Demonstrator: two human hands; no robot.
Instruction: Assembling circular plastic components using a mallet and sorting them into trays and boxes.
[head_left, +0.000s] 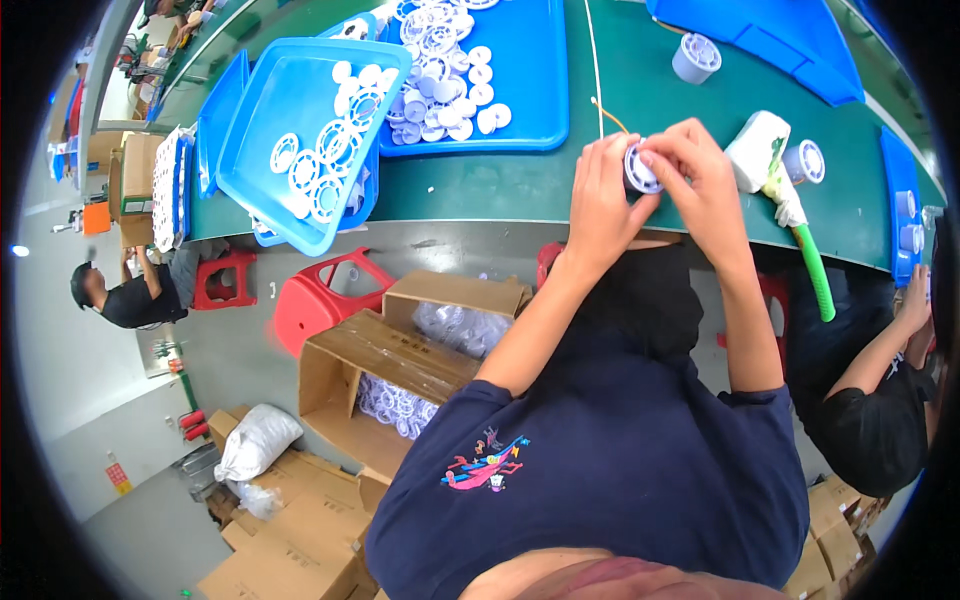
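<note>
Over the counter (480,187), left hand (604,195) and right hand (702,185) pinch a white slotted cylinder (640,172)! At their three o'clock, a green-handled tool (785,193).

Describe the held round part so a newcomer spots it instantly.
Find the green tabletop and the big blue tray heaped with white discs. Right of that tray, at the tabletop's near edge, the person's left hand and right hand meet around a round white slotted part. Unlike the similar white cylinder standing loose farther back, it is held.
</note>
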